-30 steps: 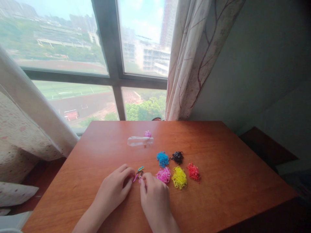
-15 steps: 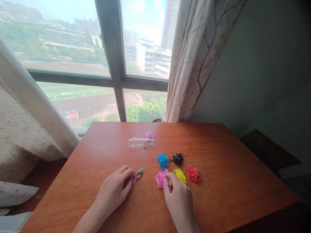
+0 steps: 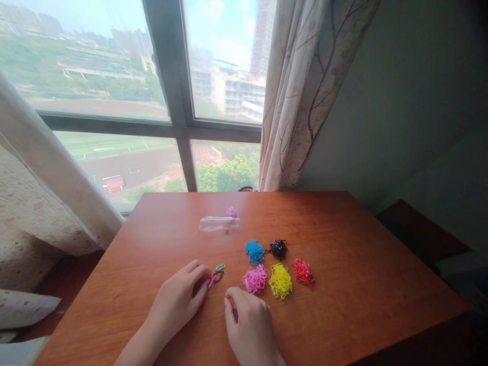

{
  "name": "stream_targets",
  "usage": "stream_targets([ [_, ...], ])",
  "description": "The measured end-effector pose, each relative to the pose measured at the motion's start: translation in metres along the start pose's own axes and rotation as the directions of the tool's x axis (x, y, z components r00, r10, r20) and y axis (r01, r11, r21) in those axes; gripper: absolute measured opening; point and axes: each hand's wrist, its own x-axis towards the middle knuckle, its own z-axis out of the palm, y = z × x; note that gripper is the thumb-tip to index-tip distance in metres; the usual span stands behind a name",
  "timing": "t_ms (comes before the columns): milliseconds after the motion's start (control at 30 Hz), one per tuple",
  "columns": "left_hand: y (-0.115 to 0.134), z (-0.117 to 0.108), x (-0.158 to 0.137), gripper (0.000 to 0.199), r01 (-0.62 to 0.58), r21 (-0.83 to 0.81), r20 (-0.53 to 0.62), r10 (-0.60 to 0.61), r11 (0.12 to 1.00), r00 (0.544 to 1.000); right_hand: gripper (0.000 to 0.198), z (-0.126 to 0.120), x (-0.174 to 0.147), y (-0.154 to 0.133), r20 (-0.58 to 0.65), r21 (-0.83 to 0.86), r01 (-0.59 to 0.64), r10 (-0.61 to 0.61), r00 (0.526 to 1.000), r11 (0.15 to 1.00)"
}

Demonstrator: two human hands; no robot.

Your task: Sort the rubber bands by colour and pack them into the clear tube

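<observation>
My left hand point(image 3: 183, 292) rests on the table with thumb and forefinger pinched on a short chain of rubber bands point(image 3: 218, 273). Pink, black, yellow and blue bands show in the chain, which sticks out to the right of the fingertips. Nearby, my right hand point(image 3: 249, 320) is closed in a pinch just below a pile of pink rubber bands point(image 3: 254, 279). Whatever lies between its fingertips is too small to make out. A pile of yellow rubber bands point(image 3: 281, 281) sits beside the pink one.
Behind are piles of blue rubber bands point(image 3: 254, 252) and black rubber bands point(image 3: 278, 249); red rubber bands point(image 3: 303, 273) lie at the right. Farther back on the wooden table point(image 3: 343, 244) are a clear plastic piece point(image 3: 219, 224) and a small purple item point(image 3: 231, 212). A window stands beyond.
My right hand has moved left and toward me, away from the pink pile, uncovering the yellow pile. My left hand stays at the chain.
</observation>
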Motion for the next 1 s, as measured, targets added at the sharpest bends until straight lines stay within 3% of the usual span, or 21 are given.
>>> stream_targets([
  [233,0.000,0.000,0.001,0.020,0.009,0.005,0.004,-0.009,1.000,1.000,0.016,0.009,0.005,-0.013,0.126,-0.090,-0.033,0.044,0.991,0.995],
  [367,0.001,0.000,0.002,0.020,0.016,0.007,0.005,-0.016,1.000,1.000,0.031,0.009,0.020,-0.023,0.189,-0.158,-0.067,0.097,0.977,0.985],
  [500,0.000,-0.001,0.001,0.020,0.008,0.007,0.015,-0.008,1.000,1.000,0.027,0.006,0.033,-0.030,0.258,-0.191,-0.093,0.142,0.956,0.977],
  [733,0.002,-0.003,0.002,0.019,0.015,0.003,0.031,-0.015,1.000,0.999,0.023,0.005,0.038,-0.029,0.271,-0.185,-0.125,0.173,0.947,0.975],
  [1000,0.002,-0.009,0.000,0.019,-0.067,-0.020,0.061,0.068,0.998,0.996,0.014,0.003,0.035,-0.028,0.279,-0.199,-0.149,0.202,0.939,0.969],
])
